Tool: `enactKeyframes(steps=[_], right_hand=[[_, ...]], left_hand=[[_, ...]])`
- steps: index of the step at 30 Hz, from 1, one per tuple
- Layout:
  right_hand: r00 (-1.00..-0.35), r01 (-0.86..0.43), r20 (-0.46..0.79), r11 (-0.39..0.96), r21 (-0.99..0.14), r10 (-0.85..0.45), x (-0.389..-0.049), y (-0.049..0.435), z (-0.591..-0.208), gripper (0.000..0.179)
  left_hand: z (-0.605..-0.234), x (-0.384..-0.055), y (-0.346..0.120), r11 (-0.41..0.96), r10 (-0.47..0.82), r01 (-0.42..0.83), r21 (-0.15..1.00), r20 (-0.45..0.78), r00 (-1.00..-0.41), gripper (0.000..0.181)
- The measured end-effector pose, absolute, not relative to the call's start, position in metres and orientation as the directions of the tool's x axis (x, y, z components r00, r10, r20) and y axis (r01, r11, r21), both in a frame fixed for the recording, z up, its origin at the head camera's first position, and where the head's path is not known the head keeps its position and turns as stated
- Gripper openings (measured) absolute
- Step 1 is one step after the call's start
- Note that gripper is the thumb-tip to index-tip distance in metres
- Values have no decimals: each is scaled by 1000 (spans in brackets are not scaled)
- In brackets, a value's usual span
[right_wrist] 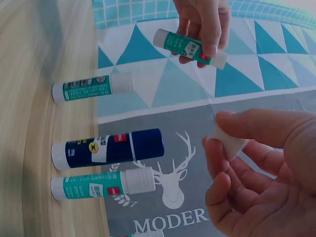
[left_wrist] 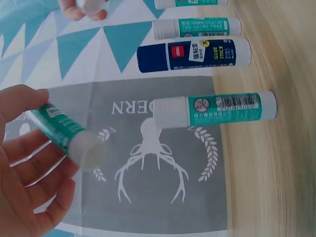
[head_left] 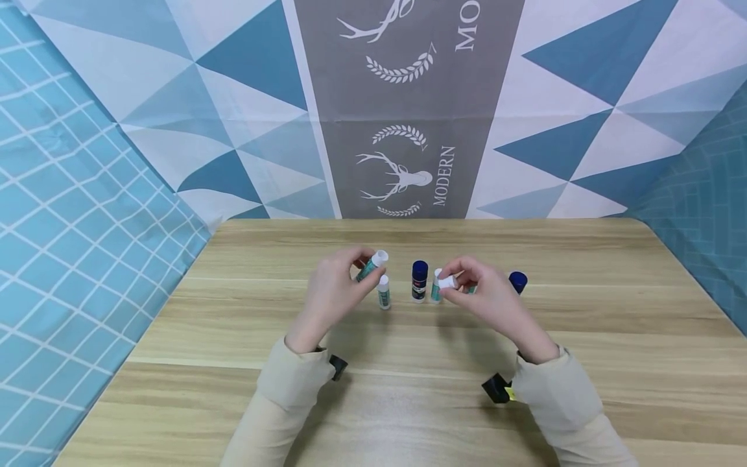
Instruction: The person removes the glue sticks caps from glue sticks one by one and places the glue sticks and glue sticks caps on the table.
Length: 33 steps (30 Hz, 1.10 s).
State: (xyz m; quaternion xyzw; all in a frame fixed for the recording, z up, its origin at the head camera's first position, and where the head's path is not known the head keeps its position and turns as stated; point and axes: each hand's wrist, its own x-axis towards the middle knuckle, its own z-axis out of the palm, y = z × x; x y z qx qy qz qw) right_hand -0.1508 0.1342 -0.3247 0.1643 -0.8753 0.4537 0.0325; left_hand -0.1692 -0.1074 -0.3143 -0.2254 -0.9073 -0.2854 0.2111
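Note:
My left hand (head_left: 334,285) grips a green glue stick (left_wrist: 58,129) between thumb and fingers, tilted, with its white end (head_left: 380,257) facing up and inward. In the right wrist view my right hand (right_wrist: 266,170) pinches a small white cap (right_wrist: 228,142) between thumb and fingertips. Just below the left hand, a green glue stick (head_left: 384,295) with a white top stands upright. A navy glue stick (head_left: 419,283) stands between the hands. Beside it, close to the right fingers, is another green glue stick (right_wrist: 94,184).
A further green glue stick (head_left: 472,289) is mostly hidden behind the right hand. To its right a navy cap (head_left: 517,279) shows past the wrist. The wooden table (head_left: 397,415) meets a patterned cloth backdrop (head_left: 408,97) at its far edge.

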Motion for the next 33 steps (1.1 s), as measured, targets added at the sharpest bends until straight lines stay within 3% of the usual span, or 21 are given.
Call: enactKeyframes(steps=[14,23,33], right_hand=[[-922,-367,194,590,-719,-337,-157,140,-334,17],[-889,-403,109,648,-646,-444,-161,134,-344,20],[-897,-337,-7,694,-637,-442,-162,125,-353,19]], left_hand=[[-324,-182,-115,806,192,369,462,387,-902,17],[-339,-194,-120,770,132,271,577,272,-953,17],[-354,-208,-119,740,125,222,635,194,-973,21]])
